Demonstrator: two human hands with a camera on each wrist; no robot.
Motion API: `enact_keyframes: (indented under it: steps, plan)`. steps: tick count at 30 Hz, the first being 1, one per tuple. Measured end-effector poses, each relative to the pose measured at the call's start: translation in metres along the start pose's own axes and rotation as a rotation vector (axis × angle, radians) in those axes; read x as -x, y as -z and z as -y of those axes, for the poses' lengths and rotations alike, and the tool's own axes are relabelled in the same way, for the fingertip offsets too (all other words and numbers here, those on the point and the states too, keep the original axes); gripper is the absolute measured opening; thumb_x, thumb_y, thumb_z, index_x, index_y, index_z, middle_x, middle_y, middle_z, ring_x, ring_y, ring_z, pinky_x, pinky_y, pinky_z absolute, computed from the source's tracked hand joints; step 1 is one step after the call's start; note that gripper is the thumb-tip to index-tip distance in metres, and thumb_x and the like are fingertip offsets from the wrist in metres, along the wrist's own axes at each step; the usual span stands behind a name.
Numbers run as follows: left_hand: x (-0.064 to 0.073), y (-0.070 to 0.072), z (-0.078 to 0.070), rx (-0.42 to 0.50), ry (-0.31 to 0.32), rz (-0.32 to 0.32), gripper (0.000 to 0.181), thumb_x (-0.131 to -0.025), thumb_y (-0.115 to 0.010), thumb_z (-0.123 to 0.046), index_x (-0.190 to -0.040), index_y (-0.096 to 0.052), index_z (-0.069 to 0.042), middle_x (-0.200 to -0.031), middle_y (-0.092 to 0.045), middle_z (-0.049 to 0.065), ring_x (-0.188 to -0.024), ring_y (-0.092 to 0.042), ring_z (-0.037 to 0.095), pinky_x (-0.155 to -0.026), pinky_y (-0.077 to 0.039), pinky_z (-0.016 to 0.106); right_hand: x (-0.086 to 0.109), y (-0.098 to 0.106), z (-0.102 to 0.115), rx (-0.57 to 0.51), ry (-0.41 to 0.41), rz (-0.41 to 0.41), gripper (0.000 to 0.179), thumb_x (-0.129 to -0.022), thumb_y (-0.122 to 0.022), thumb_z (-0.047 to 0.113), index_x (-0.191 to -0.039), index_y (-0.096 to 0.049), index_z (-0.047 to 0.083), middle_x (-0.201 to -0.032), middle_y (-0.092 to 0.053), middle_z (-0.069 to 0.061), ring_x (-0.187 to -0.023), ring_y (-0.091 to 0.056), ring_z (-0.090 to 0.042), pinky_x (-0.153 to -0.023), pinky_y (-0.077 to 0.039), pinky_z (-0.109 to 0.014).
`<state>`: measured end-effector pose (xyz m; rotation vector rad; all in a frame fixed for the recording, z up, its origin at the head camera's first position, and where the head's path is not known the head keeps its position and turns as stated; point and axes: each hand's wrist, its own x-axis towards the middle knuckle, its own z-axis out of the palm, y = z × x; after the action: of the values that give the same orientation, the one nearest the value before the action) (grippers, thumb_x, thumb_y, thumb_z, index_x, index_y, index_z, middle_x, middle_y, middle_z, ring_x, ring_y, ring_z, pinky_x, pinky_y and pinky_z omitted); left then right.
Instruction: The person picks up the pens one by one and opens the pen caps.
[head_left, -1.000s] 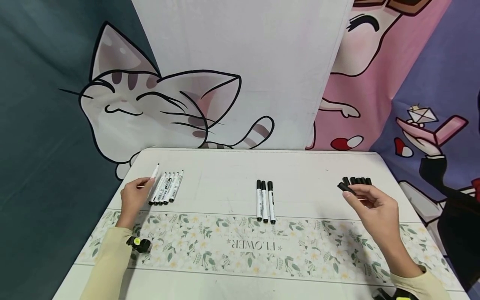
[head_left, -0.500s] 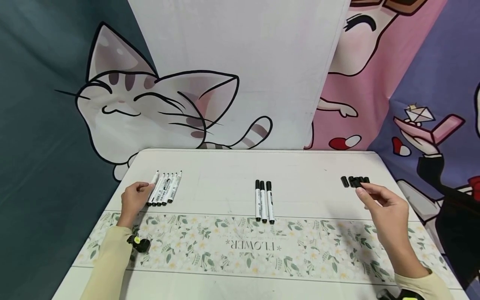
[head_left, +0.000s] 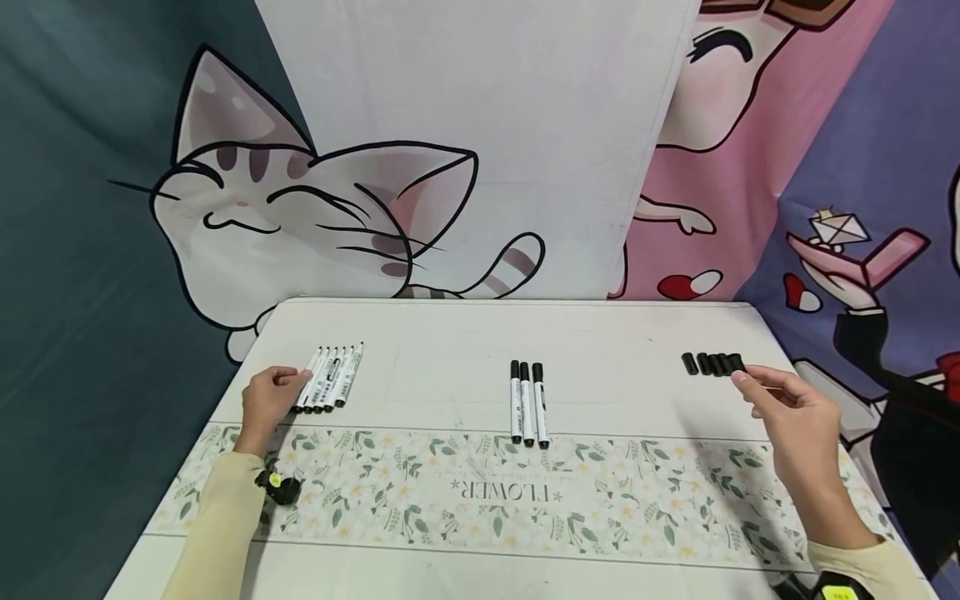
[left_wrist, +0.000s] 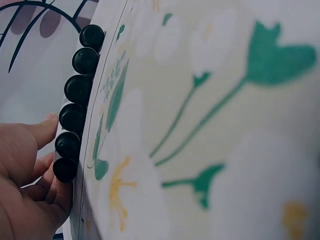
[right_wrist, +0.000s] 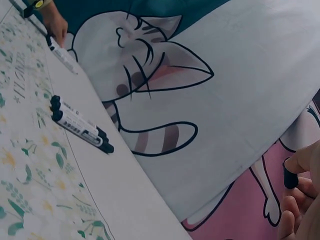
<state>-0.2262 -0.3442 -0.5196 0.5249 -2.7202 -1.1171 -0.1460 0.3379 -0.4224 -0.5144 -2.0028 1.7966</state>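
Observation:
At the left of the table, my left hand (head_left: 272, 396) grips the outermost of several uncapped white markers (head_left: 333, 377) lying side by side. The left wrist view shows their black ends (left_wrist: 78, 89) in a row, with the thumb over them and curled fingers against the lowest marker (left_wrist: 65, 170). On the far right, my right hand (head_left: 795, 421) pinches a small black marker cap (head_left: 736, 362) between thumb and fingertips, at the right end of a row of black caps (head_left: 703, 363). That pinched cap shows dark against the fingers in the right wrist view.
Three capped markers (head_left: 529, 404) lie side by side in the middle of the white table (head_left: 442, 350). A flower-patterned strip (head_left: 360, 492) crosses the table nearer the body. Behind the far edge hangs a cloth printed with a cat (head_left: 285, 200).
My left hand has lowered its marker to the row's left side. My right hand has moved right, carrying the cap from the row's left end to its right end.

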Motion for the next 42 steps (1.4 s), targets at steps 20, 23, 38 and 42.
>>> enact_keyframes:
  steps: [20, 23, 38, 42]
  plan:
    - [0.035, -0.028, -0.062, 0.125, -0.301, -0.184, 0.037, -0.102, -0.064, -0.027, -0.129, -0.064, -0.001, -0.106, -0.069, 0.012, -0.091, -0.059, 0.015, -0.074, -0.044, 0.016, -0.049, 0.011, -0.016, -0.081, -0.08, -0.125, 0.022, -0.081, -0.088, 0.014, -0.101, -0.08, 0.012, -0.078, -0.073, 0.01, -0.067, -0.062, -0.006, -0.053, -0.047, -0.014]
    - [0.047, -0.032, -0.074, 0.122, -0.369, -0.154, 0.034, -0.101, -0.066, -0.024, -0.127, -0.065, -0.001, -0.105, -0.069, 0.012, -0.091, -0.06, 0.018, -0.075, -0.046, 0.018, -0.057, 0.014, -0.021, -0.026, -0.078, -0.134, 0.025, -0.082, -0.088, 0.019, -0.106, -0.08, 0.013, -0.079, -0.072, 0.013, -0.069, -0.061, -0.004, -0.053, -0.047, -0.013]
    - [0.097, -0.058, -0.112, 0.116, -0.57, 0.049, 0.03, -0.098, -0.072, -0.021, -0.123, -0.067, -0.003, -0.103, -0.07, 0.007, -0.093, -0.065, 0.02, -0.079, -0.053, 0.037, -0.099, 0.023, -0.059, 0.34, -0.123, -0.164, 0.025, -0.085, -0.084, 0.039, -0.104, -0.078, 0.025, -0.068, -0.06, 0.03, -0.065, -0.057, 0.008, -0.055, -0.042, -0.011]
    - [0.105, -0.063, -0.117, 0.138, -0.608, 0.058, 0.03, -0.098, -0.072, -0.019, -0.123, -0.067, -0.003, -0.104, -0.069, 0.005, -0.094, -0.065, 0.019, -0.079, -0.053, 0.035, -0.111, 0.025, -0.071, 0.452, -0.166, -0.16, 0.022, -0.085, -0.081, 0.049, -0.097, -0.073, 0.032, -0.064, -0.055, 0.035, -0.065, -0.054, 0.006, -0.057, -0.041, -0.017]
